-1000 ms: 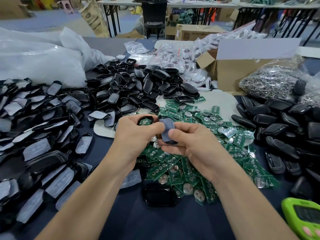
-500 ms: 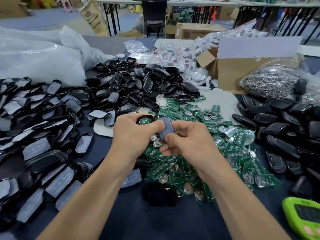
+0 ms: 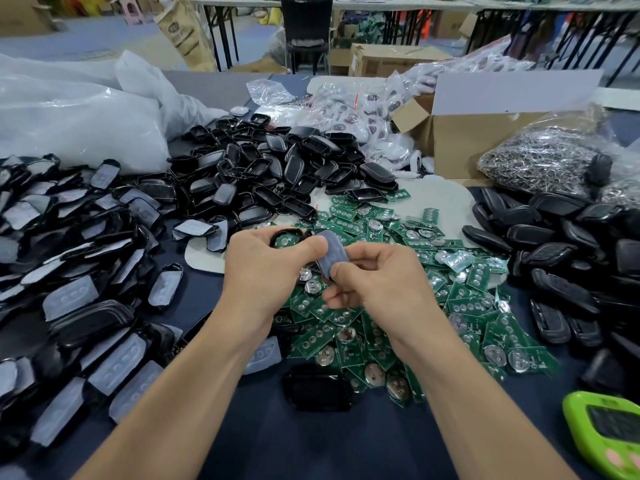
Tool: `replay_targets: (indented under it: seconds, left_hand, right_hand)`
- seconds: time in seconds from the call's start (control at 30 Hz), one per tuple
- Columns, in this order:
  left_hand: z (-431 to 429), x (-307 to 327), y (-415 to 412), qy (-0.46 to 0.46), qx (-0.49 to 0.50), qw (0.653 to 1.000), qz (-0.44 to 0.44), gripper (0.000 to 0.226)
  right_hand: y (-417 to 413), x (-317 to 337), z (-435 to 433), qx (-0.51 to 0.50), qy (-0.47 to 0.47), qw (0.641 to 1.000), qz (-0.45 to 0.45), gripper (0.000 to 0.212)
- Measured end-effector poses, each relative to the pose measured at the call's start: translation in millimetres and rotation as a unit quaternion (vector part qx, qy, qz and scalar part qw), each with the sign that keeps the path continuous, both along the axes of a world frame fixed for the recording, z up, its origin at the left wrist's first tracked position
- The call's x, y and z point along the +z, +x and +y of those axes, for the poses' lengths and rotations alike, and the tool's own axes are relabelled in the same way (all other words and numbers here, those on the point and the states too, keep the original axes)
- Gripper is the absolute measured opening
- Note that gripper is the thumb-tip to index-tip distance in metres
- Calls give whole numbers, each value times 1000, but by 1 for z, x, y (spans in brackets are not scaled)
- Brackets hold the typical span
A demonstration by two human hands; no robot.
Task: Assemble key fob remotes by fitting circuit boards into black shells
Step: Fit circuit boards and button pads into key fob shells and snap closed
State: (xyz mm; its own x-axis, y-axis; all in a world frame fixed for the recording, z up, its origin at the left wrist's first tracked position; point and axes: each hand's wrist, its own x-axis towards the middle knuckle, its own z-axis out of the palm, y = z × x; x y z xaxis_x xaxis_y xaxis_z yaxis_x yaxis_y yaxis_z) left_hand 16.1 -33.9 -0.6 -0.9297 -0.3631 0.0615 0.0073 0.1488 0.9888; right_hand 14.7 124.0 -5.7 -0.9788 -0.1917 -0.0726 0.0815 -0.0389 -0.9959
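Note:
My left hand grips a black shell half with a green circuit board seated inside it. My right hand pinches a second shell part with a grey rubber button pad, tilted upright right beside the left thumb. Both hands hover above a heap of green circuit boards with round coin cells. A single black shell lies flat on the dark blue table, near me.
Piles of black shells lie to the left, behind the hands and on the right. A cardboard box, bags of metal rings and white plastic bags stand behind. A green device sits bottom right.
My right hand has turned the grey-padded part more upright and brought it closer against the shell in my left hand. Both hands stay over the board heap.

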Motion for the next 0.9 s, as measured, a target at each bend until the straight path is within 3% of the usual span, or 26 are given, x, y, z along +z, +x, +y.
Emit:
replay_targets:
  seconds: [0.13, 0.33, 0.63, 0.73, 0.9]
  left_hand:
    - [-3, -3, -2, 9, -17, 1000, -16, 25]
    - [-11, 2, -1, 15, -124, 992, -36, 20]
    - [-3, 1, 1, -1, -79, 997, 6, 15]
    - [-4, 0, 1, -45, -26, 999, 17, 23]
    - [0, 1, 4, -123, 14, 991, 51, 17]
  right_hand:
    - [0, -2, -2, -8, -7, 1000, -2, 12]
    - [-1, -1, 1, -4, -39, 999, -29, 11]
    - [-5, 4, 6, 15, -32, 997, -74, 8]
    - [-3, 4, 3, 22, -10, 999, -46, 16]
    - [-2, 3, 0, 10, 5, 1000, -17, 19]
